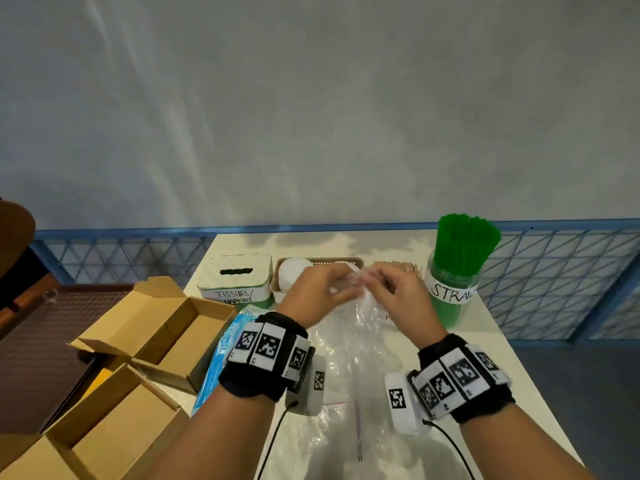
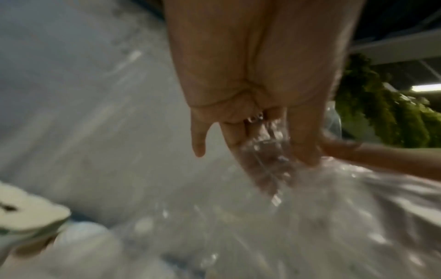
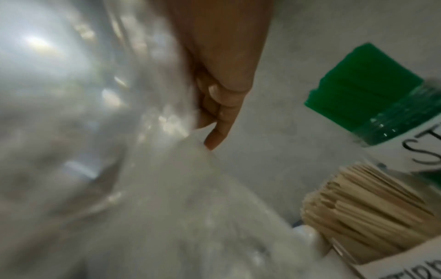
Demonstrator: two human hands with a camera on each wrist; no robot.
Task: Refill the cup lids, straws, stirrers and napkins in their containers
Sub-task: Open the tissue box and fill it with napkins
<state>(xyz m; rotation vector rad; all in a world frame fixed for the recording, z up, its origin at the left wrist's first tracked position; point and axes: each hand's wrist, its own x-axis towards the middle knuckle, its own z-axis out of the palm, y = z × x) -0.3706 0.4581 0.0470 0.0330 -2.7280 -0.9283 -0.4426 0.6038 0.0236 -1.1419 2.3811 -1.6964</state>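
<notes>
Both hands hold up a clear plastic bag (image 1: 360,327) over the white table (image 1: 485,341). My left hand (image 1: 318,289) pinches the bag's top edge, and my right hand (image 1: 394,289) pinches it just beside. The wrist views show the crinkled bag (image 2: 310,217) (image 3: 143,188) between thumb and fingers. Behind the hands stands a brown basket (image 1: 353,262) with white cup lids (image 1: 294,271). Left of it sits the white box marked tissues/napkins (image 1: 235,282). Wooden stirrers (image 1: 398,266) (image 3: 358,217) stand behind my right hand. The jar of green straws (image 1: 457,268) (image 3: 372,90) stands at the right.
Open cardboard boxes (image 1: 166,327) lie at the table's left edge, and a blue pack (image 1: 218,358) lies under my left wrist. A thin pink strip (image 1: 358,431) lies on the plastic near the front. A blue lattice rail (image 1: 554,278) runs behind the table.
</notes>
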